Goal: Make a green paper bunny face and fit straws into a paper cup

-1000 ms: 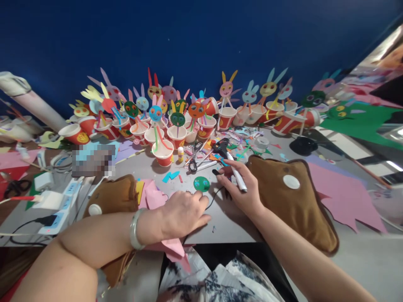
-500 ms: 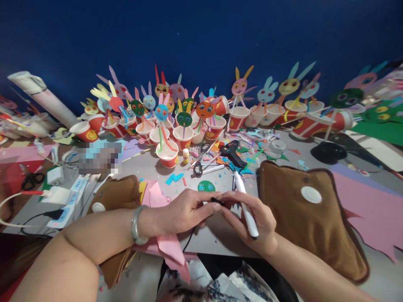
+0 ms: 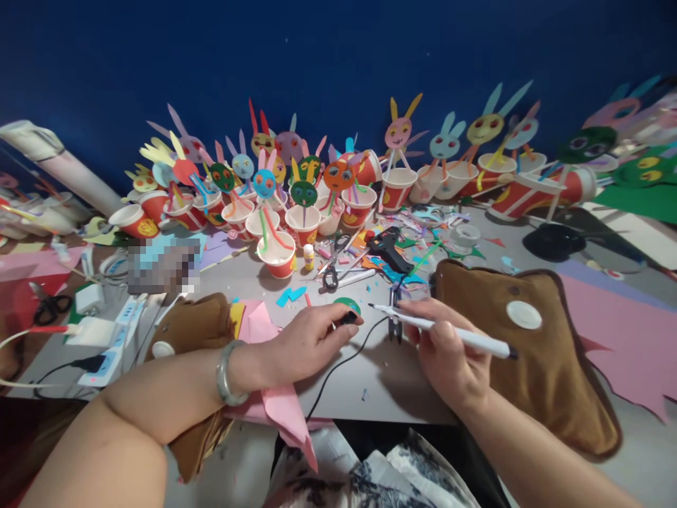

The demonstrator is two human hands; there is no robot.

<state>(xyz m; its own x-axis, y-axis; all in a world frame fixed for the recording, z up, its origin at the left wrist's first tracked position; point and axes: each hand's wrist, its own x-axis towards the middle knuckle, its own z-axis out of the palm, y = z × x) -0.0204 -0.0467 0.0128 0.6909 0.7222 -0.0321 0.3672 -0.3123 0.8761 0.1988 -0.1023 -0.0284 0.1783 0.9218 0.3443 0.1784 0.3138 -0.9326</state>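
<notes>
Between the thumb and fingers of my left hand (image 3: 307, 346) is a small black marker cap (image 3: 348, 318). My right hand (image 3: 455, 356) grips a white marker pen (image 3: 455, 333), its bare dark tip pointing left toward the cap. Just behind my left fingers lies a green paper disc (image 3: 346, 304), partly hidden by that hand. The black stand of a glue gun (image 3: 391, 247) and its cord are near the marker tip. Folded pink paper (image 3: 257, 326) lies beneath my left wrist.
Paper cups (image 3: 276, 252) holding rabbit-faced paper figures line the back. Black scissors (image 3: 332, 271), a small glue bottle (image 3: 309, 257) and paper scraps lie mid-table. A brown plush hand warmer (image 3: 508, 353) is at right, a power strip (image 3: 113, 339) at left.
The marker's tip has come out of the cap. My right hand has moved right with the marker, which now lies nearly level; my left hand keeps the cap.
</notes>
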